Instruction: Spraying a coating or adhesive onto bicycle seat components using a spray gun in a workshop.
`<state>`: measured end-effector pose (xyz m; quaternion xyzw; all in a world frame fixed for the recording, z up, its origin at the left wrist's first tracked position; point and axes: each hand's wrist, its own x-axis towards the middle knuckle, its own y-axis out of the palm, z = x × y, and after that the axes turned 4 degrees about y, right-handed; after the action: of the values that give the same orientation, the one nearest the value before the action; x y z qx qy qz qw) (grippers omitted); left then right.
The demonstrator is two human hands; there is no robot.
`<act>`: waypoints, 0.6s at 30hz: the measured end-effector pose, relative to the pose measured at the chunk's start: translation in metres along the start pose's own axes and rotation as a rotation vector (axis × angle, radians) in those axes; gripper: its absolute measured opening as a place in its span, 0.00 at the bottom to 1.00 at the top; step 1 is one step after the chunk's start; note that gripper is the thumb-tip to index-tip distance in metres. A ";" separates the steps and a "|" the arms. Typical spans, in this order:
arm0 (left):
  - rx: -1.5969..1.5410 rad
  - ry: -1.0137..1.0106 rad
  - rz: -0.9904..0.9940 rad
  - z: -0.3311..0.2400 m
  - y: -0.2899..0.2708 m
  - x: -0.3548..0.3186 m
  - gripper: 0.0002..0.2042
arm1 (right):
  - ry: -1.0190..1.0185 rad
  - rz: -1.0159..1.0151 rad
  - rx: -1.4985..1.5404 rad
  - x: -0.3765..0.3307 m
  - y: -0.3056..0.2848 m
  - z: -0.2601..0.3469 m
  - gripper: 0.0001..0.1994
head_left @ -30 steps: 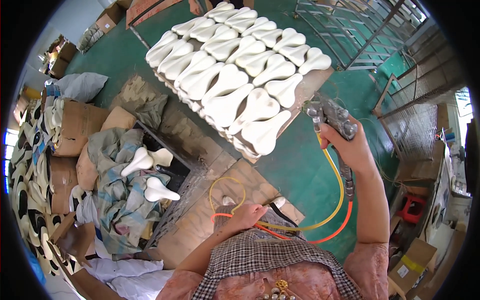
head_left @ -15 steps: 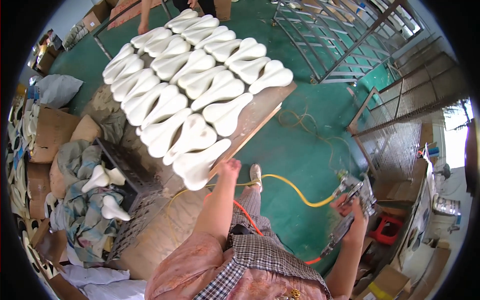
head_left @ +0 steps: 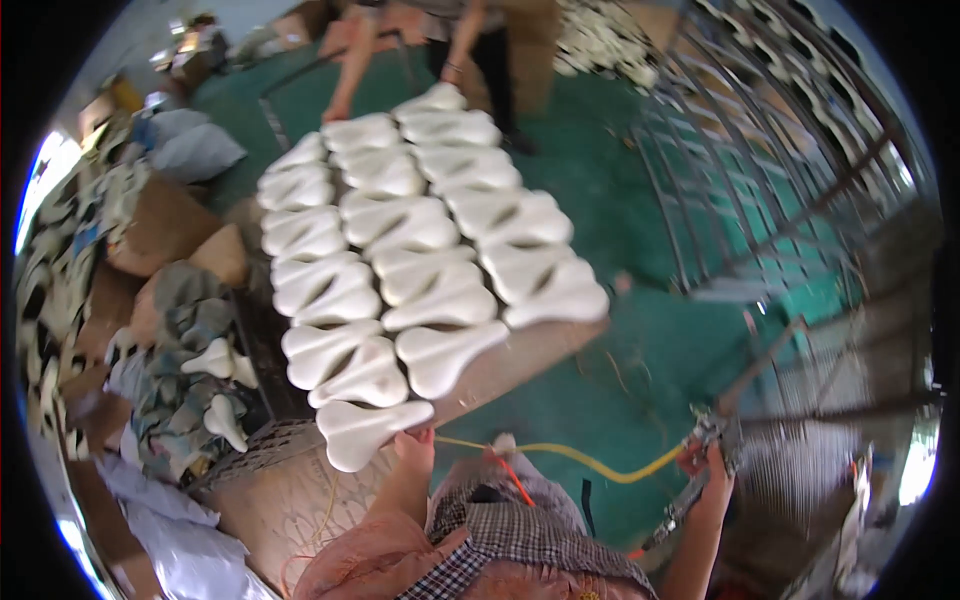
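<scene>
My left hand (head_left: pixel 415 450) is closed on the near corner of a wooden board (head_left: pixel 500 372), just beside the closest white saddle-shaped piece (head_left: pixel 360 432). Rows of these smooth white bicycle-saddle shapes (head_left: pixel 405 222) cover the board. At the lower right, my right hand (head_left: pixel 712 482) grips a metal spray gun (head_left: pixel 690 492) with a yellow hose (head_left: pixel 600 470) and an orange hose (head_left: pixel 515 480) running from it. Motion blur hides the gun's finer parts. Across the board stands a co-worker, whose hands (head_left: pixel 338 110) are at its far end.
A metal rack (head_left: pixel 740 210) stands at the right, with a mesh-panelled frame (head_left: pixel 830 360) nearer me. On the left are crumpled cloth with loose saddle shapes (head_left: pixel 222 420), cardboard boxes (head_left: pixel 165 225) and white sacks (head_left: pixel 170 520). Another pile of pale pieces (head_left: pixel 600 45) lies at the back.
My view has tilted up and turned, so the board looks straighter and more of the co-worker shows. My left hand stays at the board's corner; my right still holds the spray gun.
</scene>
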<state>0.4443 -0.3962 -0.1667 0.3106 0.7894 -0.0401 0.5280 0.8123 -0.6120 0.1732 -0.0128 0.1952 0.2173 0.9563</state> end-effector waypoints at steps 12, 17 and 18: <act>-0.067 0.223 0.022 -0.007 0.036 -0.050 0.19 | 0.062 0.265 0.122 0.094 0.020 -0.017 0.10; 0.040 0.222 -0.050 -0.013 0.041 -0.066 0.16 | 0.054 0.329 0.190 0.110 -0.004 -0.051 0.09; 0.043 0.232 -0.032 -0.013 0.038 -0.066 0.16 | 0.069 0.282 0.245 0.107 -0.009 -0.063 0.08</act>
<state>0.4708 -0.3898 -0.0943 0.3115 0.8492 -0.0291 0.4255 0.8818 -0.5829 0.0741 0.1236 0.2527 0.3232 0.9035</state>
